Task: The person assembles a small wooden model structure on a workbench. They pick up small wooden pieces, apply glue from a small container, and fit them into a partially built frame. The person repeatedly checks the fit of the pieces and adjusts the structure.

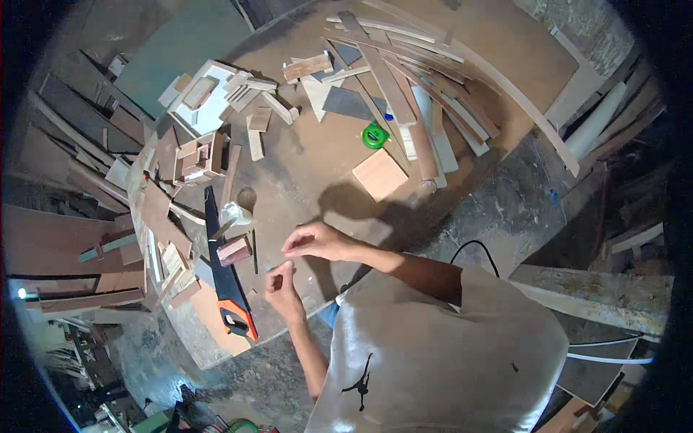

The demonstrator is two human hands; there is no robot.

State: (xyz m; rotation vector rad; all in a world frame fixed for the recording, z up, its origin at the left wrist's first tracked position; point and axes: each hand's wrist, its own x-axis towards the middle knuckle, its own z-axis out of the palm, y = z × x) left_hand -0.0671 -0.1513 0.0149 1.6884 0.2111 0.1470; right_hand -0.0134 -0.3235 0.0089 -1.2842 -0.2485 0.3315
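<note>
Just over the table's near edge, my left hand (283, 290) is closed, thumb and fingertips pressed together. My right hand (317, 241) hovers a little farther off, its fingers curled into a pinch. The fingertips of both hands come close to each other, and whatever may be in them is too small to make out. To their left lie a thin dark stick (254, 252), a reddish-brown wooden block (234, 251) and a handsaw (234, 289) with an orange and black handle. Behind the block stands a white cup (238, 213).
A green tape measure (375, 135) and a square wooden piece (380, 174) lie beyond my right hand. Long wood strips (433, 94) pile up at the far right. A small wooden box-like assembly (199, 159) and offcuts cover the left side of the table (289, 180).
</note>
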